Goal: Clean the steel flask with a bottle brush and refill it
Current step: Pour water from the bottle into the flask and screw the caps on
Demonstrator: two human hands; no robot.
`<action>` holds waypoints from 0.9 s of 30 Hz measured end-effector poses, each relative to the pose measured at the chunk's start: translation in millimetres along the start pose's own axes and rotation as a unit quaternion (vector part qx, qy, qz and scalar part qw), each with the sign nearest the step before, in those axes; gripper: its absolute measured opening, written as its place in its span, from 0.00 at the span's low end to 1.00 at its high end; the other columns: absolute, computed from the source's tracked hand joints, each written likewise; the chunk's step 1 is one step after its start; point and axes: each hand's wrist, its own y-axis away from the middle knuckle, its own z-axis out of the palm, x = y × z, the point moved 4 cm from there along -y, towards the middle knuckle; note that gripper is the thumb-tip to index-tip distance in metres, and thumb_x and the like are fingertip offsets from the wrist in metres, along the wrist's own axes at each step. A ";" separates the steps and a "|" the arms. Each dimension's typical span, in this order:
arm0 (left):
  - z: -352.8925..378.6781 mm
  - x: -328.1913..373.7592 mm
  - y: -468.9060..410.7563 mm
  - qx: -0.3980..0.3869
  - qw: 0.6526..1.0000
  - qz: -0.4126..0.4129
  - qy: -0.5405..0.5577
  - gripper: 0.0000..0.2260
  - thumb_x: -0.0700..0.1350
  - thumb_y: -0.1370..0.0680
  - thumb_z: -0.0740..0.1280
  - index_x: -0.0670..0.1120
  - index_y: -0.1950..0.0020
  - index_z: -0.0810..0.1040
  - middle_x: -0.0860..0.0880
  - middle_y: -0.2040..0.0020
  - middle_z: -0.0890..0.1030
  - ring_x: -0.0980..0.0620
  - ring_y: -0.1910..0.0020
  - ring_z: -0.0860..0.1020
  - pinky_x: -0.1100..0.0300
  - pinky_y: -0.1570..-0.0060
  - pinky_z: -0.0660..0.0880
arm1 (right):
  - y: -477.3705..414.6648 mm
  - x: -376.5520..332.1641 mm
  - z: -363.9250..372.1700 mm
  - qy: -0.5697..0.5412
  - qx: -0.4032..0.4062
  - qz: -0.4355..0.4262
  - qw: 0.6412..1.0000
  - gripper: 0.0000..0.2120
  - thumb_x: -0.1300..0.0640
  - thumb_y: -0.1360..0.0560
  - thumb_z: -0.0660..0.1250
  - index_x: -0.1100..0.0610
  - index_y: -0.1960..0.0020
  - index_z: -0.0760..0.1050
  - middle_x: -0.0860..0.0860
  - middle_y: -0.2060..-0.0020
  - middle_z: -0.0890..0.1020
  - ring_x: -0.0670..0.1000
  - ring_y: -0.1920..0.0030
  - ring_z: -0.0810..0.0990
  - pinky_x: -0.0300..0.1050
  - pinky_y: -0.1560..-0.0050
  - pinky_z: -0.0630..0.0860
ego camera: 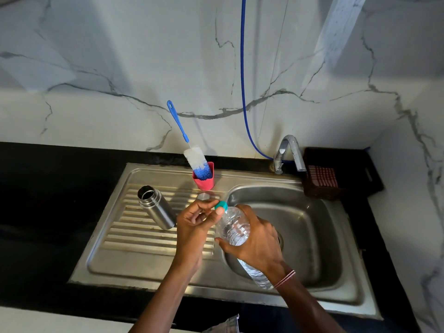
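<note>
Just right of the open steel flask (156, 207), the right hand (257, 241) grips a water bottle (234, 230), neck toward the flask; the nearer left hand (195, 223) pinches its cap (221, 205).

Over the near left rim of the sink basin (302, 227), the right hand (260, 243) grips a tilted clear plastic bottle (234, 228), and the left hand (193, 224) pinches its teal cap (221, 205). Left of them, the steel flask (157, 207) stands open on the drainboard (134, 239). Farther back, the bottle brush (195, 161) leans in a red cup (204, 183), and the tap (289, 152) is to its right.
</note>
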 end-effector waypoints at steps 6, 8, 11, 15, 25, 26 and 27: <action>4.9 7.7 0.1 -0.127 0.992 0.004 0.008 0.17 0.37 0.20 0.67 0.39 0.31 0.75 0.38 0.40 0.84 0.42 0.35 0.80 0.55 0.33 0.74 | -2.3 -1.3 -11.1 -0.032 -0.056 0.004 0.998 0.41 0.31 0.39 0.78 0.42 0.31 0.70 0.42 0.46 0.85 0.45 0.48 0.83 0.29 0.54 0.69; 6.5 10.4 1.0 -0.154 0.988 0.001 0.002 0.16 0.36 0.18 0.64 0.39 0.30 0.72 0.38 0.39 0.84 0.41 0.33 0.79 0.53 0.32 0.73 | -2.6 -3.4 -13.7 -0.041 -0.074 0.008 0.996 0.41 0.31 0.38 0.78 0.42 0.30 0.69 0.41 0.45 0.84 0.45 0.46 0.82 0.31 0.54 0.68; 6.4 13.3 1.6 -0.164 0.986 0.000 0.003 0.14 0.41 0.17 0.62 0.38 0.32 0.74 0.38 0.37 0.83 0.39 0.33 0.78 0.49 0.35 0.71 | -2.3 -5.3 -15.0 -0.043 -0.072 0.009 0.996 0.41 0.31 0.38 0.78 0.42 0.30 0.69 0.42 0.44 0.84 0.47 0.45 0.83 0.34 0.51 0.69; 6.8 17.1 4.8 -0.110 0.993 -0.028 0.025 0.31 0.60 0.26 0.74 0.40 0.32 0.75 0.41 0.37 0.83 0.44 0.34 0.79 0.54 0.37 0.75 | -1.2 -7.9 -17.9 -0.027 -0.049 0.010 0.998 0.42 0.30 0.38 0.77 0.43 0.29 0.69 0.44 0.45 0.85 0.48 0.46 0.84 0.35 0.51 0.71; 1.3 11.2 8.6 -0.015 0.999 -0.030 0.016 0.12 0.43 0.30 0.75 0.44 0.48 0.86 0.42 0.47 0.87 0.47 0.45 0.84 0.56 0.41 0.79 | 4.9 -16.2 -16.2 0.016 -0.015 -0.026 0.999 0.39 0.28 0.38 0.74 0.43 0.32 0.68 0.44 0.48 0.85 0.49 0.53 0.85 0.43 0.51 0.79; 0.7 11.3 8.9 -0.020 0.999 -0.026 0.012 0.11 0.43 0.29 0.74 0.45 0.48 0.87 0.42 0.47 0.87 0.47 0.44 0.84 0.56 0.41 0.79 | 5.2 -15.5 -15.1 0.017 -0.020 -0.026 0.999 0.39 0.28 0.38 0.73 0.43 0.32 0.68 0.44 0.48 0.85 0.49 0.53 0.85 0.43 0.51 0.80; 0.6 11.5 8.9 -0.025 0.999 -0.022 0.007 0.11 0.43 0.28 0.73 0.45 0.47 0.87 0.42 0.47 0.87 0.47 0.44 0.84 0.57 0.40 0.79 | 5.4 -15.0 -14.5 0.017 -0.024 -0.027 0.999 0.39 0.28 0.38 0.73 0.43 0.32 0.68 0.44 0.48 0.85 0.49 0.53 0.86 0.43 0.51 0.80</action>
